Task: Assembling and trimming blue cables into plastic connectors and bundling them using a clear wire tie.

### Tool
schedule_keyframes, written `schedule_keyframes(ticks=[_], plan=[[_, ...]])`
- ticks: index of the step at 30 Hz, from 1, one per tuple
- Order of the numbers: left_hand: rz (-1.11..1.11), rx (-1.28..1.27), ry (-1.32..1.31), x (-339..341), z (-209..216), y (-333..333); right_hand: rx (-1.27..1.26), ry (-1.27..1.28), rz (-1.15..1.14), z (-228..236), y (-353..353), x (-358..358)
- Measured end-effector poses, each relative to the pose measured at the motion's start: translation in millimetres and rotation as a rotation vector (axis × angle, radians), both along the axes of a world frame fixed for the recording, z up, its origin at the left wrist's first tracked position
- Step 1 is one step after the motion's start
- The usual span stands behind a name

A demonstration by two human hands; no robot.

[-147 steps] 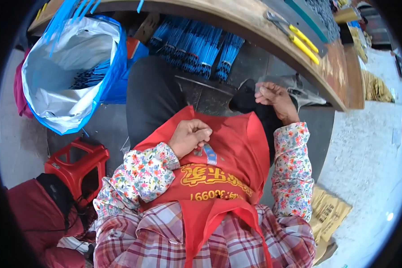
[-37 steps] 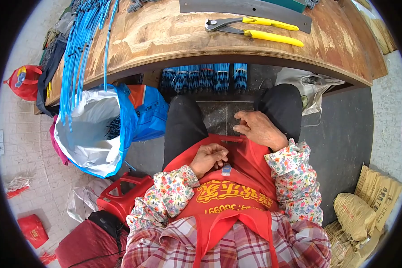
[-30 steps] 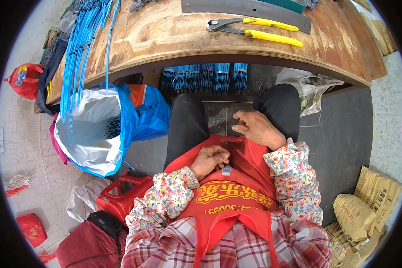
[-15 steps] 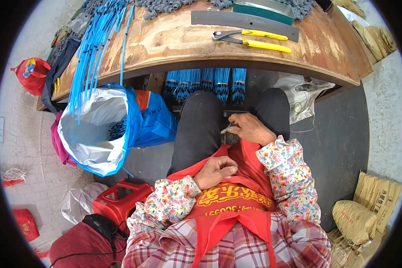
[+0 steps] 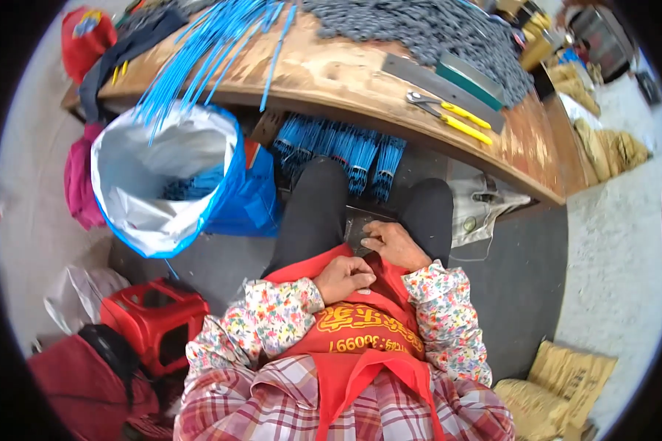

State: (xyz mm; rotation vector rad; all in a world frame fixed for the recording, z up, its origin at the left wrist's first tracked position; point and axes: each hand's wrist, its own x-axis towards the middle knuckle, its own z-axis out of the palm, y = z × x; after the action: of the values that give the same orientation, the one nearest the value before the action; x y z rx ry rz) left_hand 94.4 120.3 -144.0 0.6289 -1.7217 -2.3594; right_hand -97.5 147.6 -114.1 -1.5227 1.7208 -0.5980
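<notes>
My left hand (image 5: 344, 279) rests on the red apron (image 5: 371, 320) over my lap, fingers curled in and thumb bent toward them. A small whitish bit (image 5: 364, 292) shows just below that thumb; whether the hand grips it is not clear. Between my knees is my right hand (image 5: 396, 244), its fingers loosely bent and apart over the apron's upper edge, with nothing visible in them. Both forearms wear flowered sleeves. On the workbench (image 5: 331, 66) ahead lie yellow-handled cutters (image 5: 449, 116), beside a flat grey metal strip (image 5: 412, 73) and a green tray (image 5: 471, 79).
Blue cable-like strips (image 5: 198, 66) overhang the bench's left edge above an open white-lined blue bag (image 5: 110, 198). Grey pieces (image 5: 419, 33) are heaped at the back. Blue bundles (image 5: 360, 158) stand underneath. A red stool (image 5: 154, 316) is at left, brown sacks (image 5: 574, 375) at lower right.
The view has shifted, showing more of the bench's far right. A pale strip seen at my right fingertips earlier is no longer visible there. My left hand stays curled on the apron.
</notes>
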Motion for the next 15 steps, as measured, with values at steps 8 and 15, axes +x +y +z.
schedule_keyframes(ticks=[8,15], plan=[[-0.005,-0.126,-0.132,-4,-11,-13,0.070,-0.043,0.152,-38,7,16],[0.059,-0.052,-0.147,-6,-1,-13,0.222,-0.260,-0.001,-64,-3,-7]])
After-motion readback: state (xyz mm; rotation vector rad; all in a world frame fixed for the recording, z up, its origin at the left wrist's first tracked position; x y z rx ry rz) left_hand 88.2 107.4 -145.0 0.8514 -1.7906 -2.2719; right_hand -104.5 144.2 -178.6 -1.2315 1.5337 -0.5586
